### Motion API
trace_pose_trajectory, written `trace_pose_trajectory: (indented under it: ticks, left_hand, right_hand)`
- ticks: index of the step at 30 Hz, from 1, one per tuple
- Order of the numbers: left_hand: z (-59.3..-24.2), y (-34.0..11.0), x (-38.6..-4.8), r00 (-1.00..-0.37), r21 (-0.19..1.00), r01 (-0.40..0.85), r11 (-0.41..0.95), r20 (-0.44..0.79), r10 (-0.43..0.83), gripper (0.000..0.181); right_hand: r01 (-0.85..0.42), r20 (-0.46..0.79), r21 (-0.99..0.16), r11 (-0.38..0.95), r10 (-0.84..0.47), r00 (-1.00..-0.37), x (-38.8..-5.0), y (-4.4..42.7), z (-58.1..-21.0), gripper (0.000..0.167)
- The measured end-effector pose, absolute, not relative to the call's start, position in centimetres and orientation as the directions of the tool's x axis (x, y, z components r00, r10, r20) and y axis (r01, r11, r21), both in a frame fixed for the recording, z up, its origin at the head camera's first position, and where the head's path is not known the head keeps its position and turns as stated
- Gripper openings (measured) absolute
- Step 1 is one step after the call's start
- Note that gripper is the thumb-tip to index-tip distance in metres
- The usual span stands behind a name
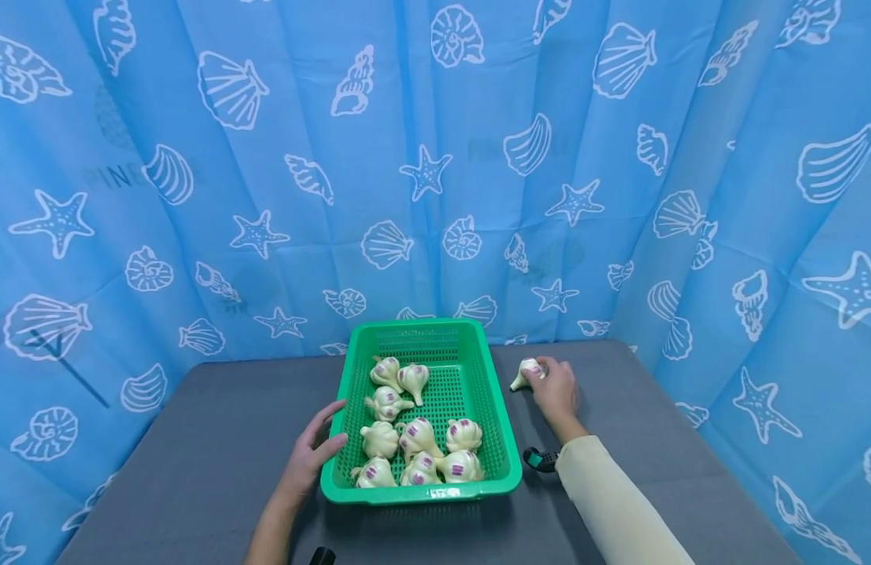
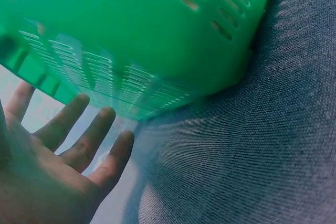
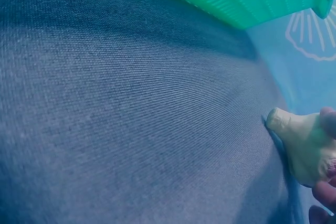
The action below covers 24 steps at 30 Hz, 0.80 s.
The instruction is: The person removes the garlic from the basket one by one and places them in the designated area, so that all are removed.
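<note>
A green plastic basket (image 1: 506,428) with slotted walls stands on the grey table, holding several white garlic bulbs (image 1: 380,439) with purple marks. At its left side, my left hand (image 1: 311,451) touches the rim. The left wrist view shows the fingers (image 2: 97,135) of that hand spread and nearly straight beside the basket's outer wall (image 2: 173,66). To the right of the basket, my right hand (image 1: 557,392) pinches one garlic bulb (image 1: 526,373) between thumb and fingers. That bulb's stem end (image 3: 278,119) points away from the hand, at or just above the cloth.
Grey cloth (image 1: 252,424) covers the table. A blue curtain (image 1: 421,220) printed with white shells and starfish hangs behind and at both sides. A black wrist strap (image 1: 541,459) sits at the right wrist. A small black object (image 1: 323,556) shows at the bottom edge.
</note>
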State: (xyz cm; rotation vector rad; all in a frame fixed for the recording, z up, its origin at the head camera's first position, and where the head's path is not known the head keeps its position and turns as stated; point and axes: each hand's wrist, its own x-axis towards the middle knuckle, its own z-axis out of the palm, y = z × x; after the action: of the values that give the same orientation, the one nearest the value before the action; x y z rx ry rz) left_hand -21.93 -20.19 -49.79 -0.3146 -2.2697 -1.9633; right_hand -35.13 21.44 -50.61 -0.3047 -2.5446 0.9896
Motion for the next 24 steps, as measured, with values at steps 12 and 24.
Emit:
trace_pose_trajectory:
  ticks: [12,24]
  left_hand:
    - [-49.6,-20.2,-22.0,-0.967,0.960,0.249,0.128,0.240,0.080,0.052]
    - [-49.8,-20.2,-21.9,-0.970,0.959,0.241,0.151,0.232,0.074,0.053]
  right_hand:
    - [0.022,0.279,-0.704,0.710,0.305,-0.911,-35.6,21.4,-50.3,0.039]
    - [0.023,0.248,-0.722,0.691,0.290,-0.924,-36.2,21.0,-50.0,0.039]
